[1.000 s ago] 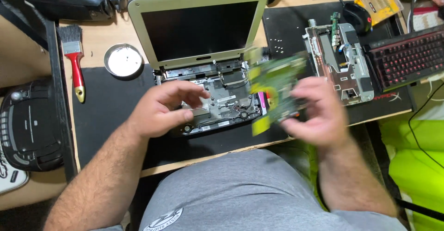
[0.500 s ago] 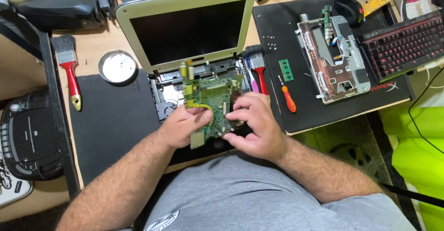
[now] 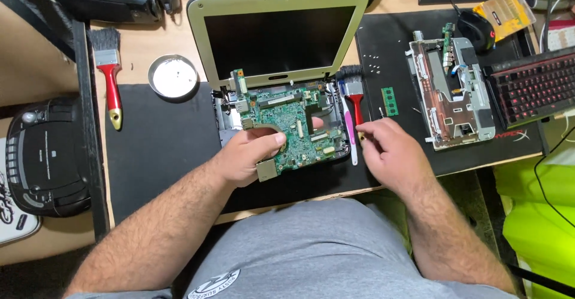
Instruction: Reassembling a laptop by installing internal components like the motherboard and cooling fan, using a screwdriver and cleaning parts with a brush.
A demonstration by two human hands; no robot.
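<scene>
The left hand (image 3: 245,155) pinches the green circuit board (image 3: 284,125), held tilted over the open laptop base (image 3: 223,119). Right of this base, the right hand (image 3: 389,152), fingers curled, touches the red-handled brush (image 3: 354,98); brushing seems next, needing a light stroke.

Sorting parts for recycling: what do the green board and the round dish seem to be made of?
The green board looks like rigid laminate with a matte green coating, dotted with metal parts. The round dish looks like bare metal: a silvery, reflective rim and base.
</scene>
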